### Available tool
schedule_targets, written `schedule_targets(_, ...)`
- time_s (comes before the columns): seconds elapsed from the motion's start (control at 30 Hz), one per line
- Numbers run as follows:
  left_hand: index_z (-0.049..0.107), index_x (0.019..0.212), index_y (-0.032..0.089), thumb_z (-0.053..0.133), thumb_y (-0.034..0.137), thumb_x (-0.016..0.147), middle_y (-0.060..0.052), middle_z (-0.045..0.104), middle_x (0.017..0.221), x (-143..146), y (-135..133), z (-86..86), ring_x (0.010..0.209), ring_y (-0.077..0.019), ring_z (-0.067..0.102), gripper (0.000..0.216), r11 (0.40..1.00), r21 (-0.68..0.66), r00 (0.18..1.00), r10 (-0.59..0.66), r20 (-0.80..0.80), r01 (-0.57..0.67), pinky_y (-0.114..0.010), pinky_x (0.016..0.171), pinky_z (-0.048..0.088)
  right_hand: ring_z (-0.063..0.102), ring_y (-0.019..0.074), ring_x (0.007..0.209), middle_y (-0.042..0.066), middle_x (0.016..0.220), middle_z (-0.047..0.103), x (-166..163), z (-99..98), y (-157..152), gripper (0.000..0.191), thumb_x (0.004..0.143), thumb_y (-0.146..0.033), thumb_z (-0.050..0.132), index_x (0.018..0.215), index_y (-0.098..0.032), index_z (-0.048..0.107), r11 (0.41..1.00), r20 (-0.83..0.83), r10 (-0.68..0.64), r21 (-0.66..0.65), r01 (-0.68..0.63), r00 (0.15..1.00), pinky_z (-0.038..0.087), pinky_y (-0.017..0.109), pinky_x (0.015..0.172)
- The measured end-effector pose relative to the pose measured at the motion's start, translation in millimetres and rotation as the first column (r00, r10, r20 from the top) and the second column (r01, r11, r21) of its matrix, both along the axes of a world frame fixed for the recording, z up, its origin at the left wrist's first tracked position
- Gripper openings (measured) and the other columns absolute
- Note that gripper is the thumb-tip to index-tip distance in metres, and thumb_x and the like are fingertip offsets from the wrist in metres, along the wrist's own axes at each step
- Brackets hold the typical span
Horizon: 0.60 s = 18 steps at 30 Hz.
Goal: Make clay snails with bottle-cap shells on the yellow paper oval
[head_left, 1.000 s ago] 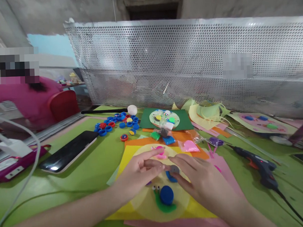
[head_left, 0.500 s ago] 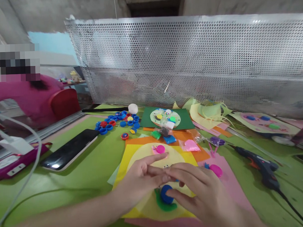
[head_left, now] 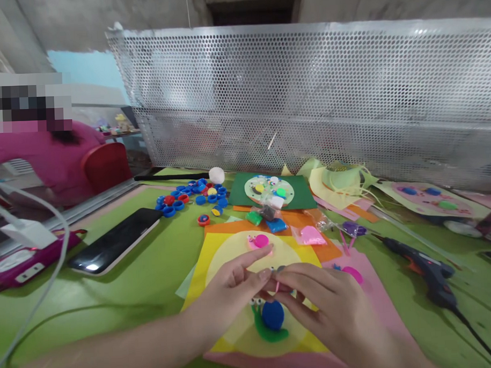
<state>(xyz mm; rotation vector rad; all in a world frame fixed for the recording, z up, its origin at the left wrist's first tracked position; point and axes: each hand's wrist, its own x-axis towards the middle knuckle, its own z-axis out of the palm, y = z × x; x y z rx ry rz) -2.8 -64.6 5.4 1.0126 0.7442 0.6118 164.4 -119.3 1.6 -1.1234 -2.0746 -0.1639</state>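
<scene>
My left hand [head_left: 229,292] and my right hand [head_left: 322,307] meet fingertip to fingertip above a pale yellow paper circle [head_left: 227,254] on a yellow sheet [head_left: 200,266]. Between the fingertips sits a small grey and pink piece [head_left: 278,277]; which hand grips it I cannot tell. Just below the fingers lies a clay snail with a blue shell [head_left: 272,315] and green body [head_left: 270,333]. A pink snail [head_left: 259,241] sits at the circle's far edge.
A black phone [head_left: 114,241] lies left, blue and red bottle caps [head_left: 189,195] beyond it. A glue gun [head_left: 423,269] with its cord lies right. Clay packets [head_left: 275,224], a green card with a decorated disc [head_left: 270,189] and paper scraps lie ahead. A person in pink sits far left.
Both hands drew nearer to me and closed together over the blue snail. The grey piece seen in my right fingers a second ago is now pinched between both hands' fingertips.
</scene>
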Motion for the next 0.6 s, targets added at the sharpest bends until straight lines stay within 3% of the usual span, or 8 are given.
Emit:
schedule_targets(0.4,0.049,0.125,0.019,0.072,0.037,0.068,0.002,0.066,0.068,-2.4,-0.8,-3.9,0.074,-0.0138,0.063,0.064,1.0,-0.016,0.998,-0.019,0.065,0.02,-0.029,0.08,0.046,0.066,0.0128,0.067,0.004,0.081,0.07,0.8,3.9,-1.5,0.019,0.089,-0.023,0.045,0.085,-0.016,0.062,0.996,0.103,-0.05,0.074,0.043,0.993,0.047,0.021,0.047)
schedule_targets(0.6,0.042,0.13,0.015,0.072,0.039,0.068,0.001,0.067,0.068,-2.8,-1.1,-4.2,0.072,-0.0129,0.062,0.073,0.999,-0.022,0.998,-0.036,0.059,0.037,-0.029,0.079,0.046,0.065,0.0126,0.065,0.004,0.081,0.069,2.1,3.3,-1.0,0.016,0.088,-0.017,0.046,0.085,-0.016,0.061,0.992,0.12,-0.036,0.127,0.02,0.992,0.047,0.022,0.049)
